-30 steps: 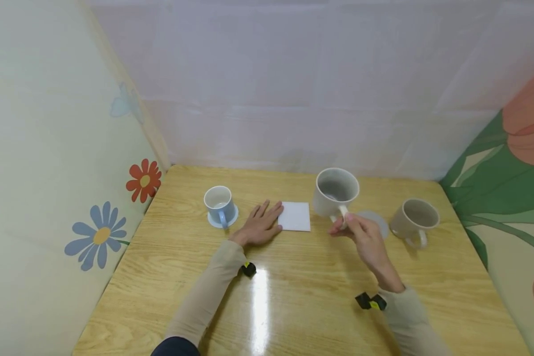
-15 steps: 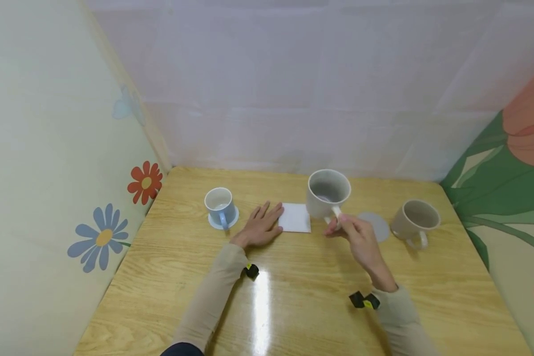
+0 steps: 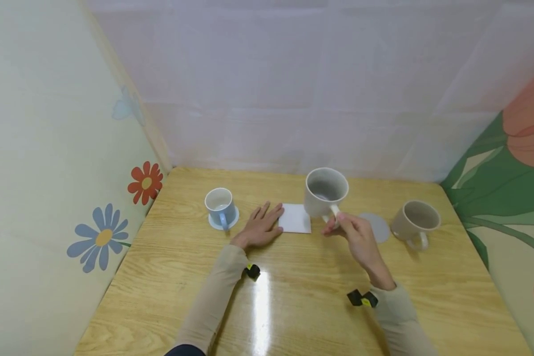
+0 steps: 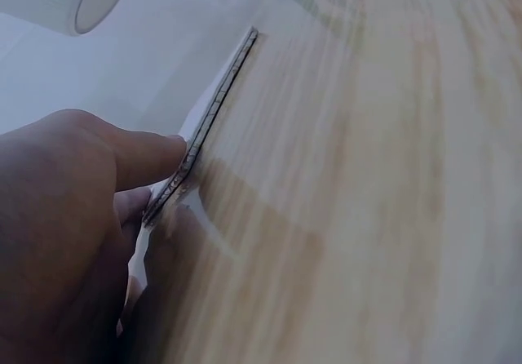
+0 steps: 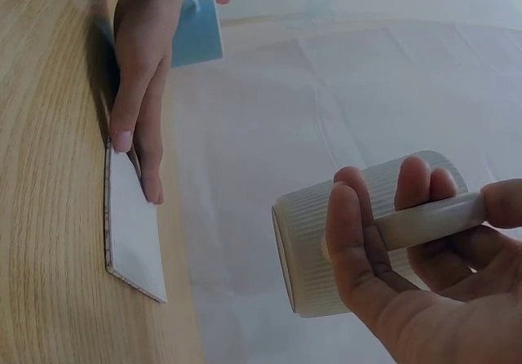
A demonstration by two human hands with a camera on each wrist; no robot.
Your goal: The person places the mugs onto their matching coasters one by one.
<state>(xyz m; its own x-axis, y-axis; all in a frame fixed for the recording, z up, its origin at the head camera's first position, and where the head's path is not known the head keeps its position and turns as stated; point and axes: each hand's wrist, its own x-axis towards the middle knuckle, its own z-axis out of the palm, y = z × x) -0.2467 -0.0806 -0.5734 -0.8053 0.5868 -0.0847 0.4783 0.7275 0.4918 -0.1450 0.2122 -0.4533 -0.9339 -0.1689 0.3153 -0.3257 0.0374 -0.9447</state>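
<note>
My right hand (image 3: 360, 241) grips the handle of a ribbed off-white mug (image 5: 375, 225), holding it upright in the air. In the right wrist view, fingers pass through the handle and the mug's base hangs apart from the table. Just below and left of it lies a square white coaster (image 3: 295, 218), flat on the wood. My left hand (image 3: 259, 228) rests palm down with fingers straight and spread, thumb and fingertips touching the coaster's left edge. The left wrist view shows the thumb (image 4: 151, 158) against the coaster's side (image 4: 214, 107).
A blue mug (image 3: 219, 203) stands on a light blue round coaster (image 3: 216, 224) at the left. To the right are a grey round coaster (image 3: 376, 227) and a beige mug (image 3: 413, 222). A pale sheet (image 3: 267, 89) hangs behind the wooden table (image 3: 311, 301).
My right hand has carried the off-white mug leftward, from near the grey coaster to above the right side of the square one, slowing lately. The left hand stays put on the coaster's edge.
</note>
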